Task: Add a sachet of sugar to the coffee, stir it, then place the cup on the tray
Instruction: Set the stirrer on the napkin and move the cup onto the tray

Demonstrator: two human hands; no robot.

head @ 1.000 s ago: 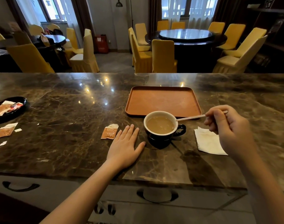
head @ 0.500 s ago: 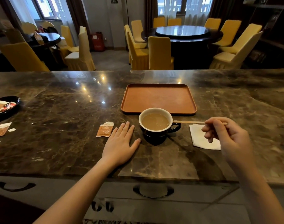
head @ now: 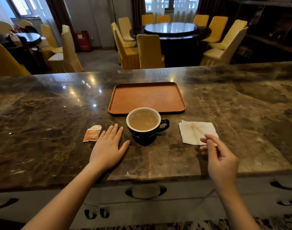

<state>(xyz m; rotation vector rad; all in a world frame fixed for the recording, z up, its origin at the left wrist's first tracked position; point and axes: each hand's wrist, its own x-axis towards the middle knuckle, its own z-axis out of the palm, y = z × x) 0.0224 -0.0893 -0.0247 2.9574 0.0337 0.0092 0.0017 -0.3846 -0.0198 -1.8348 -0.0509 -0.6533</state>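
Observation:
A dark cup (head: 142,136) with a white inside holds milky coffee and stands on the marble counter, just in front of the orange tray (head: 147,97). The cup's handle points right. My left hand (head: 108,146) lies flat and open on the counter left of the cup, not touching it. A torn orange sugar sachet (head: 92,134) lies beside its fingertips. My right hand (head: 220,156) hovers right of the cup, fingers pinched on the near end of a thin wooden stirrer (head: 198,129). The stirrer's far end rests on a stained white napkin (head: 190,136).
The counter's front edge (head: 150,177) runs just under my wrists, with drawer handles below it. Behind the counter's far edge stand yellow-covered chairs (head: 150,50) and a round dark table (head: 170,30).
My right hand has drawn the stirrer out of the cup and lowered it to the right onto the napkin. My left hand and the cup have stayed put.

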